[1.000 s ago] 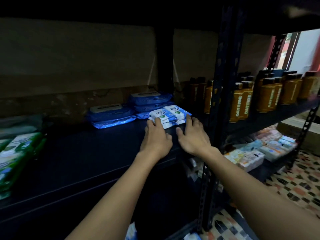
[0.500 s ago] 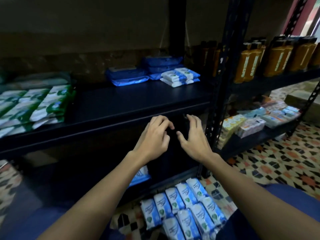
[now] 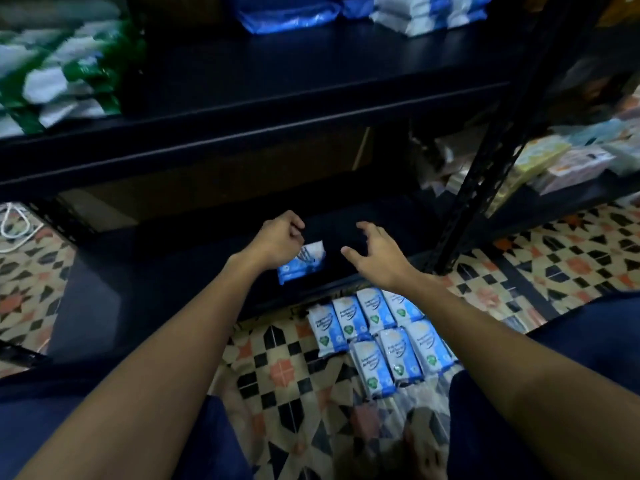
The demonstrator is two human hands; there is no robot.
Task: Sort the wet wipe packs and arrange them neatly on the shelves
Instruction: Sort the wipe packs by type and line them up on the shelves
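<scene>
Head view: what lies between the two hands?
In the head view, only bare dark lower shelf between left hand and right hand; the blue-and-white wipe pack sits beside the left hand.

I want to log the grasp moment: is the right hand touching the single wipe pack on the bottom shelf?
Apart. The head view shows dark shelf between the right hand, fingers spread, and the single wipe pack, which lies beside the left hand.
</scene>
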